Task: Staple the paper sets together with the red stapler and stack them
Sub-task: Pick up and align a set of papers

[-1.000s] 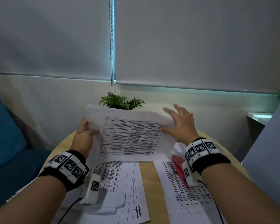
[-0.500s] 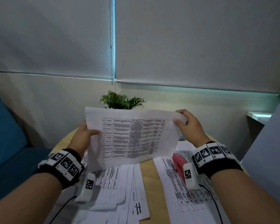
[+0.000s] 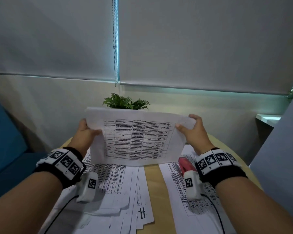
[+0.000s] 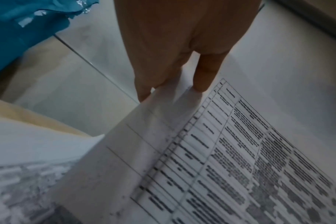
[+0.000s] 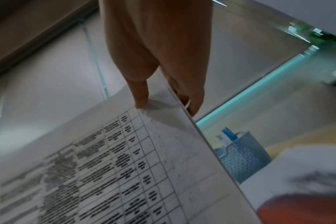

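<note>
I hold a paper set (image 3: 137,137) with a printed table upright above the round table, its lower edge just over the sheets below. My left hand (image 3: 86,130) pinches its left edge, thumb in front and fingers behind; the same grip shows in the left wrist view on the paper set (image 4: 230,151) under my left hand (image 4: 175,84). My right hand (image 3: 189,125) pinches the right edge, also seen as my right hand (image 5: 163,97) on the paper set (image 5: 125,166). The red stapler (image 3: 185,163) lies on the table under my right wrist, partly hidden; the stapler (image 5: 301,210) is a red blur.
Printed sheets (image 3: 118,186) lie spread at the left and another sheet (image 3: 181,191) at the right, with bare wooden table (image 3: 155,183) between. A green plant (image 3: 125,103) stands behind the held paper. A mesh cup (image 5: 240,156) stands on the table's right. A blue seat (image 3: 3,141) lies left.
The paper set rose from lying flat to standing upright. My right hand went from flat on the sheet to pinching its right edge, and both hands lifted.
</note>
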`<move>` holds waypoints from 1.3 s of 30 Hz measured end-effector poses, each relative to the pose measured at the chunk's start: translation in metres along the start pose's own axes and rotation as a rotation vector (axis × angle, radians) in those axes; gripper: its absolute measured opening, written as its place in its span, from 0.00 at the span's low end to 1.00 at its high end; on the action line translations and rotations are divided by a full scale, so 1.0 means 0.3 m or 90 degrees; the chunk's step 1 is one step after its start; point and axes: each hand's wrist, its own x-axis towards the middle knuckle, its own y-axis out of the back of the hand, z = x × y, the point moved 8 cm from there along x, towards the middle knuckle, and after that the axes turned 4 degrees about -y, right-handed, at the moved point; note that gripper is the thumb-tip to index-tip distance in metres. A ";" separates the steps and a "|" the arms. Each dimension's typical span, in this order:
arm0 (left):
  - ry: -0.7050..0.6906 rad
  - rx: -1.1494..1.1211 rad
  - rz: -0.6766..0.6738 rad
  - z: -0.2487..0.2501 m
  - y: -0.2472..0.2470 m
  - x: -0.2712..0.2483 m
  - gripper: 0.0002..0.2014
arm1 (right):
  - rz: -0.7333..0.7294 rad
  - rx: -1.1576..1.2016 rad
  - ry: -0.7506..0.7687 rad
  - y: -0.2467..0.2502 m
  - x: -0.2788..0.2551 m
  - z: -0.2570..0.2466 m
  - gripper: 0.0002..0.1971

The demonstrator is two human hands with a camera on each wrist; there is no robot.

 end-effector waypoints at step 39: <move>-0.312 0.548 -0.473 -0.053 -0.627 -0.168 0.14 | -0.213 -0.199 -0.124 -0.035 -0.132 0.189 0.24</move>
